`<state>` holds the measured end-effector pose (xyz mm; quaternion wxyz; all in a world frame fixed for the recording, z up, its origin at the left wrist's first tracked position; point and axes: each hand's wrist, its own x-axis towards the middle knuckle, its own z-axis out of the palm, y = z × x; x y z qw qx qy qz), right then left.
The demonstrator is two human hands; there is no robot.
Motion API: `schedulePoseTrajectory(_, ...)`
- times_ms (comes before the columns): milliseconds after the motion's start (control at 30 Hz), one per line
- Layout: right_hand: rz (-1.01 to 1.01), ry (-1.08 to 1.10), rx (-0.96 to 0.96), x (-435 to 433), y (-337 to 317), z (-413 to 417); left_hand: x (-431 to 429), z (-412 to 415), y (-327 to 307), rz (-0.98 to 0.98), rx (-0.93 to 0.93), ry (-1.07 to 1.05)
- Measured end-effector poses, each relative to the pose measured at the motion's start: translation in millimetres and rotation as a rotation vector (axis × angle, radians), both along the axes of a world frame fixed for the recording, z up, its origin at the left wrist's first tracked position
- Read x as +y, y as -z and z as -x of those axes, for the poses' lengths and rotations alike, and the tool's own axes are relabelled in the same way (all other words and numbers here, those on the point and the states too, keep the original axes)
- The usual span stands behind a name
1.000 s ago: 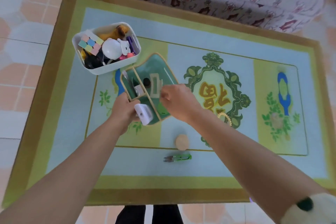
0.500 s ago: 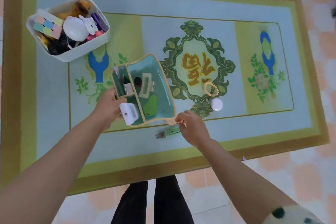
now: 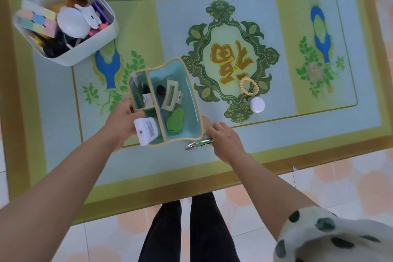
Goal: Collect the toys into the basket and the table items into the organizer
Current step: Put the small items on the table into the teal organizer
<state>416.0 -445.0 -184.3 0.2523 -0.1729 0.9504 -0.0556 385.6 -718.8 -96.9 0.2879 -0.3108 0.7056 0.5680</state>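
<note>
My left hand point(image 3: 122, 120) grips the near left edge of the teal organizer point(image 3: 192, 102), which holds a beige hair clip point(image 3: 171, 95), a green oval item point(image 3: 175, 122), a small dark bottle point(image 3: 161, 90) and a white device point(image 3: 145, 131). My right hand point(image 3: 225, 139) pinches the green thread snips point(image 3: 196, 144) lying on the table just in front of the organizer. A round tan disc point(image 3: 205, 120) peeks out between organizer and right hand. A beige spiral hair tie point(image 3: 248, 86) and a white round jar point(image 3: 257, 104) lie to the right. The white basket point(image 3: 100, 43) at far left is full of toys.
The table point(image 3: 297, 134) has a patterned green, blue and yellow top; its near edge runs just ahead of my legs point(image 3: 189, 229). Tiled floor point(image 3: 340, 176) lies around it. The right part of the table shows only printed patterns.
The view tilted down and the sofa left the frame. My right hand left the organizer's inside and dropped to the green snips near the table's front; the left hand kept its grip on the organizer.
</note>
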Motion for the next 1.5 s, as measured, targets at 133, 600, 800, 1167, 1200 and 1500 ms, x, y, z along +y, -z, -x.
schedulePoseTrajectory(133, 0.017, 0.049, -0.066, 12, -5, 4, 1, -1, 4, 0.008, 0.008, 0.026)
schedulePoseTrajectory(600, 0.581, 0.619, 0.018, -30, -113, 57, -1, -4, 2, -0.031, -0.065, -0.027)
schedulePoseTrajectory(800, 0.306, 0.369, -0.061, -103, -109, 52, -7, -8, 8, -0.059, -0.08, -0.029)
schedulePoseTrajectory(1167, 0.163, 0.235, -0.21, -133, -76, 61, -5, -9, 9, -0.066, -0.031, -0.043)
schedulePoseTrajectory(1200, 0.185, 0.229, -0.194, -132, -77, 62, -5, -9, 10, -0.059, -0.03, -0.044)
schedulePoseTrajectory(1500, 0.452, 0.455, 0.294, -57, -78, 79, -18, -11, 12, -0.041, 0.002, -0.043)
